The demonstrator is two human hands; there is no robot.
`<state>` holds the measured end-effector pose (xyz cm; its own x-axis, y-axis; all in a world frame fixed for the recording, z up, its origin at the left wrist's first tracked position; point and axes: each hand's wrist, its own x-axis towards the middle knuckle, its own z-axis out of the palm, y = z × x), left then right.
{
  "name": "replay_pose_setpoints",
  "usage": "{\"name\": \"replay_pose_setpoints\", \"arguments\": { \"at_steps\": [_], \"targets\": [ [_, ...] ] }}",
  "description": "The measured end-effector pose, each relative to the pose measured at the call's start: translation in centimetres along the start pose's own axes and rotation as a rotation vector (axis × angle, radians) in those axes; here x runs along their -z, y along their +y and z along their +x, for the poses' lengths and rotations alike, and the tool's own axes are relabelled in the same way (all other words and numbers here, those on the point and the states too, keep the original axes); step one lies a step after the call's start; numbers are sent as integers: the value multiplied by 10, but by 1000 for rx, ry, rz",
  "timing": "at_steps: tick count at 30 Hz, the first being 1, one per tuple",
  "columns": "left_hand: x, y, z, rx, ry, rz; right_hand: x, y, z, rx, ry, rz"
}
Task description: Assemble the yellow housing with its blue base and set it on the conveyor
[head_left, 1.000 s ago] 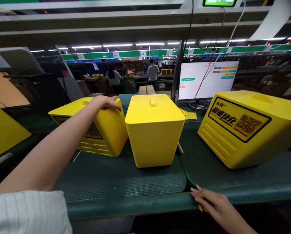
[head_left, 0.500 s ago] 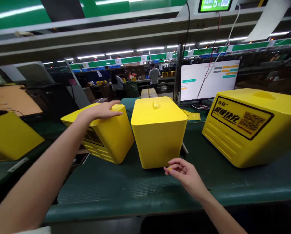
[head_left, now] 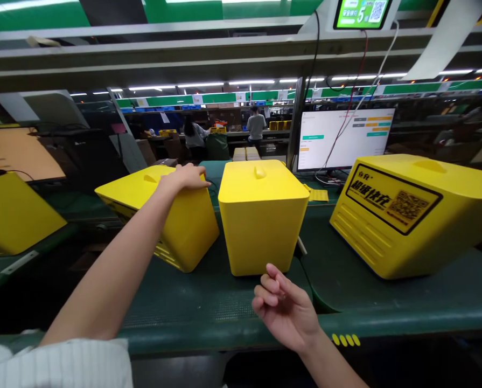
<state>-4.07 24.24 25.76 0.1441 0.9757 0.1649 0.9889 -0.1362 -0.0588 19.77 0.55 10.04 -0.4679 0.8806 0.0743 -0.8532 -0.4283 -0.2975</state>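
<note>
My left hand (head_left: 188, 177) is on the upper right edge of a yellow box (head_left: 194, 231), its fingers bent over the edge. That box stands at an angle, its printed side partly behind my forearm. Beside it, a second yellow box (head_left: 260, 231) stands upright with a plain face towards me and a small raised grip on its lid. My right hand (head_left: 285, 307) is just in front of this box, palm turned up and fingers curled together. What the fingertips hold, if anything, is hidden.
A third yellow box (head_left: 410, 215) with a printed label stands on the green conveyor (head_left: 386, 320) at right. Several yellow oval stickers (head_left: 346, 340) line its front edge. Behind are a monitor (head_left: 346, 137) and a yellow part (head_left: 318, 194). Two people work far off.
My left hand has moved right and bent its fingers over the left box's edge. My right hand has turned palm up and shifted left; the small yellow piece it pinched no longer shows.
</note>
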Motion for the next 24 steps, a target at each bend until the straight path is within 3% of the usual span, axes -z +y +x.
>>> {"name": "replay_pose_setpoints", "arguments": {
  "at_steps": [5,10,12,16,20,24],
  "targets": [
    [16,-11,-45,-199,-51,10,-9,2,0,-4,-53,14],
    [30,-23,-98,-361,-69,-145,-25,4,-1,13,30,-48],
    [30,-29,-114,-324,-35,-197,-30,5,-1,12,94,-100],
    [18,-27,-141,-111,119,-200,-35,8,3,-5,168,-161],
    [1,-4,-160,92,325,64,-39,10,7,21,197,-189],
    [-16,26,-162,163,447,203,-47,15,7,5,195,-204]
  ]
}}
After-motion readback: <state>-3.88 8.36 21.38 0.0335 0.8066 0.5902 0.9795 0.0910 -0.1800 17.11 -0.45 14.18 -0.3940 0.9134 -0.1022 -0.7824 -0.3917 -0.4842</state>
